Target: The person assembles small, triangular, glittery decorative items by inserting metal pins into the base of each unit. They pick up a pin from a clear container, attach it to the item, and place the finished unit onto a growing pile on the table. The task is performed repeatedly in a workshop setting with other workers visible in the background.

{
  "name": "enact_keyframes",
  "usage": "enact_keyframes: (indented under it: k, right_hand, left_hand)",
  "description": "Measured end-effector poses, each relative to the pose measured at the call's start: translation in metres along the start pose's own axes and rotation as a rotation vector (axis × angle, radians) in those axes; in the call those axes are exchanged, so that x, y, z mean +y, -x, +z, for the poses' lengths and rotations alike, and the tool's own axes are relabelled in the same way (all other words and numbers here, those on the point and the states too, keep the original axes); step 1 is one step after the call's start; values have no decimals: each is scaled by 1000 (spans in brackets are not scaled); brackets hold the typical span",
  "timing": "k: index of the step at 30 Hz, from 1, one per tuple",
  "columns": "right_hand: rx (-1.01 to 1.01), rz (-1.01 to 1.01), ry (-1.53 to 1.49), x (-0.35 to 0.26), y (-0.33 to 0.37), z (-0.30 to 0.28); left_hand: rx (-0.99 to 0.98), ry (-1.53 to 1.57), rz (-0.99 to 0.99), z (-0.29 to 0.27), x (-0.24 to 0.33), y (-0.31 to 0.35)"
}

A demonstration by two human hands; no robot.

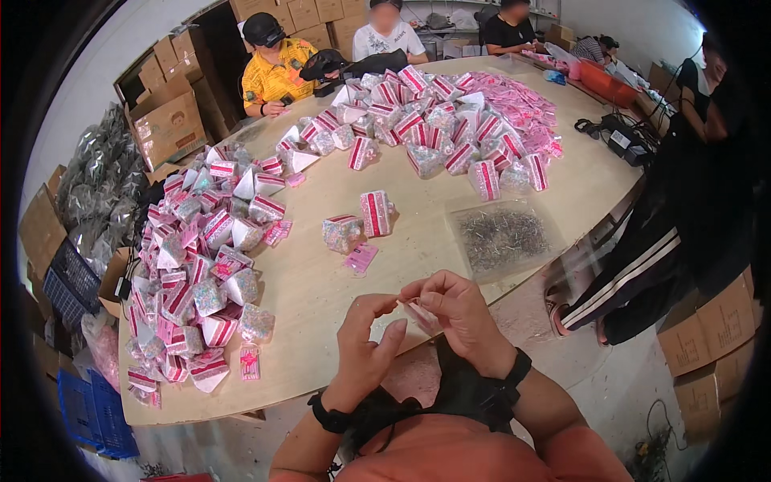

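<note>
torso: salmon-orange shirt (pixel 458 454), with a short right sleeve (pixel 590 459) of matching colour. left hand (pixel 363 341) and right hand (pixel 463 313): bare, as are both forearms (pixel 552 408). left wrist: narrow black band (pixel 328 415). right wrist: black strap (pixel 520 368). lap: dark garment (pixel 456 371). a thin dark cord (pixel 391 436) lies at the left of the shirt, near the far hem.

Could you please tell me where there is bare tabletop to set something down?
Bare tabletop shows between the left pile of packets and the two central packets, and between those and the tray. The left pile and far pile are crowded.
</note>
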State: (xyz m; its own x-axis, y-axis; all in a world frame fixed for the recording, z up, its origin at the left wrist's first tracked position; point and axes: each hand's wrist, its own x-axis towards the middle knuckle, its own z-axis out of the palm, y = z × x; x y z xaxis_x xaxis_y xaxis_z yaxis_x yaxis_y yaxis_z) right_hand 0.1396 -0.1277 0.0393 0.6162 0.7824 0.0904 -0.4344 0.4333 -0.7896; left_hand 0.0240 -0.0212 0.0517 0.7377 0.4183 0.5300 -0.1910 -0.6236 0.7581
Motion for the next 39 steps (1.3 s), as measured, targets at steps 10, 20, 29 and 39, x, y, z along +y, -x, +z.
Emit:
enact_keyframes:
  k: [10,20,29,39]
  right_hand:
    - [-61,-32,109,1,1,9]
    - [-49,123,84,18,2,8]
    - [-251,288,-104,18,6,-3]
    - [-244,390,-83,24,9,-8]
  left_hand:
    - [61,62,-17,-5,2,-10]
    - [94,-34,-86,0,3,-10]
    - [-265,397,-102,-14,-24,-16]
    - [-510,347,-271,-33,-12,-19]
